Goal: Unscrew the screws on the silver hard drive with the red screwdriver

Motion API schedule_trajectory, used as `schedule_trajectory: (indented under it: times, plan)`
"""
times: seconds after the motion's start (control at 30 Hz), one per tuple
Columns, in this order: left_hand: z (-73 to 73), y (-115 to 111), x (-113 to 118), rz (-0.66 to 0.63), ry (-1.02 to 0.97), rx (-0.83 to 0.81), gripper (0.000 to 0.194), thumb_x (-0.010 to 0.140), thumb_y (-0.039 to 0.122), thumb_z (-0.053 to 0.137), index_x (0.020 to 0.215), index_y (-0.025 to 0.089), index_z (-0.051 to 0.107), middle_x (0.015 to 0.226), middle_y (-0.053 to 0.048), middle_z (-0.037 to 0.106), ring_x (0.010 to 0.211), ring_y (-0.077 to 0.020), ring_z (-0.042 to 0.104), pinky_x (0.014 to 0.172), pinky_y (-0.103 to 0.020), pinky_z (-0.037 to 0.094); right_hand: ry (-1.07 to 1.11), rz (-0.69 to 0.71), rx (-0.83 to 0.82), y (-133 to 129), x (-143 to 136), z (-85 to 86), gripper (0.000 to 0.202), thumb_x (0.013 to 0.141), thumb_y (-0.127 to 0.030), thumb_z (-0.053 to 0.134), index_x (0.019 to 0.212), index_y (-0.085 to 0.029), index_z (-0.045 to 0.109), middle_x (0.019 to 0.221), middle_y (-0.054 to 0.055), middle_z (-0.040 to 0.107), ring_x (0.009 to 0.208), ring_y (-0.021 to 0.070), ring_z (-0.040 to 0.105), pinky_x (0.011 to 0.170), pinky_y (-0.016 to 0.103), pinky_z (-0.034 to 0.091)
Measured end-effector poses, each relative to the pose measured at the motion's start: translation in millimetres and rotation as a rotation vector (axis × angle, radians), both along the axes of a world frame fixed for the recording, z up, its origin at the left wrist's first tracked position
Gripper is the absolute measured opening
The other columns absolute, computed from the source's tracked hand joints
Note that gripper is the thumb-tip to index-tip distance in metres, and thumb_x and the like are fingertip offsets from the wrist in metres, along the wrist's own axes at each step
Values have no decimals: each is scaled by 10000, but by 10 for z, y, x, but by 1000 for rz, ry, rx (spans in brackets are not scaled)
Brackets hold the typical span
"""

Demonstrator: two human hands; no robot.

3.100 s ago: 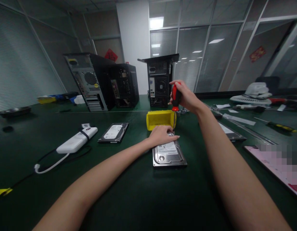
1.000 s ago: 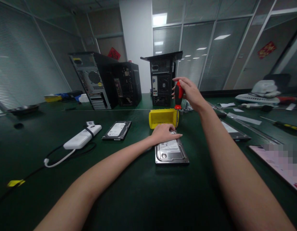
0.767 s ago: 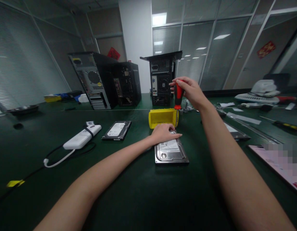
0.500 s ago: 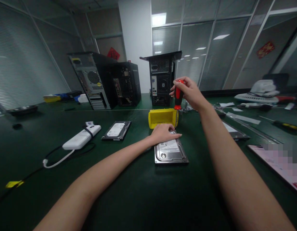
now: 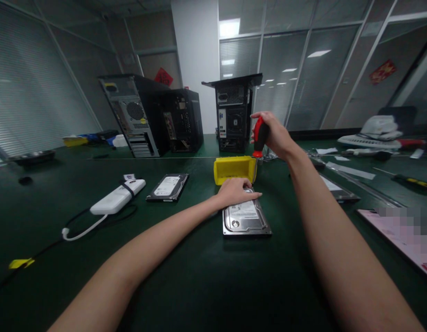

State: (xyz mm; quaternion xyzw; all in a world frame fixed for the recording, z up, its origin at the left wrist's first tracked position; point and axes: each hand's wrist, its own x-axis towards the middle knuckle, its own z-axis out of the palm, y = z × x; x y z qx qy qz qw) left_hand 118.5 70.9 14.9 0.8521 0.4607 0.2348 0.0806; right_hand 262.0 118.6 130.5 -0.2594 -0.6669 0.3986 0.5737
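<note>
The silver hard drive lay flat on the table, label up, in front of the yellow bin. It looked compact, rigid and fairly dense, its smooth metal lid likely a little slippery and its insides sensitive to knocks; the side edges seemed your best hold. Your left hand rested over its far end, fingers partly curled, though you couldn't tell whether they clasped the edges. Your right hand had its fingers wrapped round the red-and-black screwdriver, shaft pointing down near that end.
</note>
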Motion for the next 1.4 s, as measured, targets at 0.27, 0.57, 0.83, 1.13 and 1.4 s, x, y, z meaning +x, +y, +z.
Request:
schedule_trajectory:
  times: [0.27, 0.57, 0.83, 1.13, 1.4]
  plan:
    - [0, 3, -1, 1, 16, 5, 514, 778, 657, 537, 955, 194, 673, 989, -39, 714, 919, -239, 650, 784, -330, 480, 12, 6, -12, 1, 4, 3, 326, 797, -512, 594, 893, -227, 469, 780, -4, 526, 629, 107, 541, 612, 280, 522]
    - [-1, -2, 5, 11, 11, 4, 487, 776, 639, 558, 943, 198, 677, 981, -32, 719, 914, -233, 654, 782, -315, 481, -27, 28, 24, -40, -57, -20, 398, 745, -512, 676, 869, -245, 407, 734, -27, 552, 574, 98, 535, 571, 267, 519]
    - [1, -9, 2, 6, 1, 2, 485, 779, 635, 558, 948, 196, 677, 979, -33, 717, 915, -235, 653, 782, -321, 478, -16, 121, -28, -20, -57, -36, 439, 813, -653, 465, 1006, -259, 493, 720, -19, 497, 574, 105, 523, 558, 282, 532]
    - [17, -11, 2, 2, 12, -1, 490, 781, 631, 558, 951, 188, 681, 985, -45, 718, 919, -241, 654, 787, -328, 483, 23, 18, -32, 7, -30, -3, 265, 825, -443, 590, 879, -200, 498, 787, 8, 535, 668, 107, 579, 630, 267, 544]
    - [7, -8, 1, 10, 11, 0, 492, 775, 643, 554, 951, 200, 678, 986, -32, 718, 923, -237, 653, 792, -323, 483, -2, 142, -10, -75, -14, 23, 288, 809, -428, 621, 957, -240, 463, 822, -19, 575, 639, 99, 586, 659, 281, 544]
